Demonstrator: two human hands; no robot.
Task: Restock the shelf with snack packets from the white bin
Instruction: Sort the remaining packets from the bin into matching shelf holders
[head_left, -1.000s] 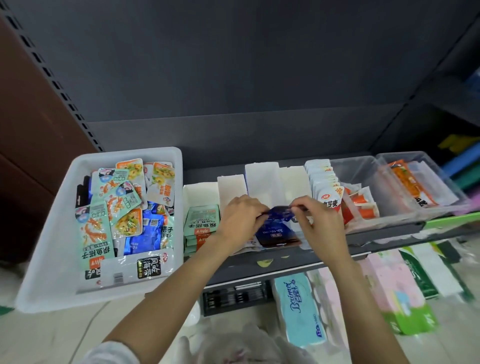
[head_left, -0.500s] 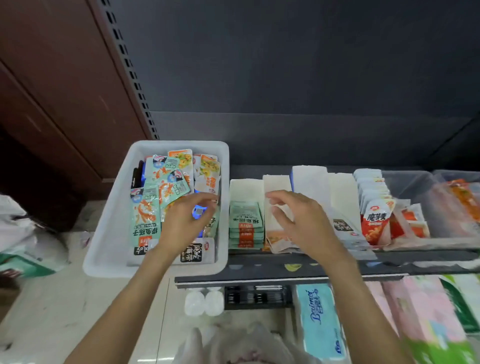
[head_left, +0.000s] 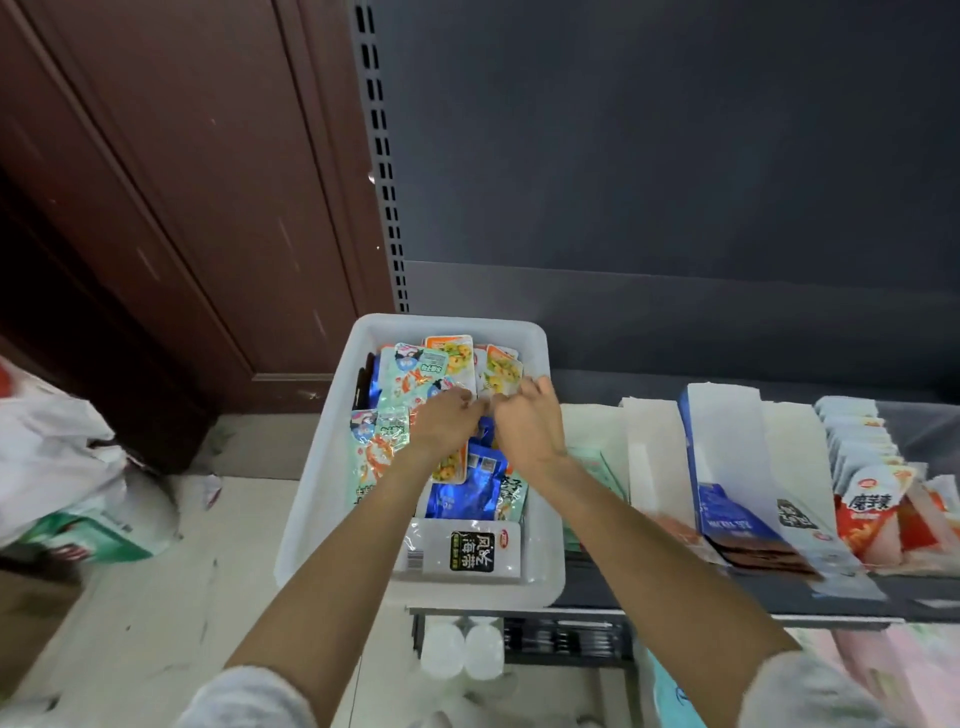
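**Foil packets, both hands in the white bin**

Glossy snack packets (head_left: 415, 374) fill the white bin (head_left: 317, 499), and both hands sit among them near the far end. The left hand (head_left: 441, 421) lies knuckles-up with its fingers curled down into the pile; the fingertips are hidden, so whether this grip is grasping a packet or only pressing on one cannot be told. The right hand (head_left: 527, 423) is just beside it, almost touching, fingers bent toward an orange-and-green packet (head_left: 501, 371); motion blur smears the fingertips, and its grip cannot be read either.

Under the wrists lie blue foil packets (head_left: 467, 488), partly covered by the forearms, so their number is unclear. Mint-green packets (head_left: 376, 452) with orange fish art carry Chinese print too small to read. One clear-wrapped pack with a black label (head_left: 470, 551) lies flat at the bin's near end; its large Chinese characters appear upside down.

The bin rests at the left end of the dark shelf (head_left: 727, 592). To its right stand white cardboard dividers (head_left: 649, 457), a blue-sided box (head_left: 727, 509), and a row of red-and-white packets (head_left: 867, 514) lettered 魔芋爽; the row runs off the right edge. On the floor at left sits a white plastic bag (head_left: 57, 457), cut by the frame.
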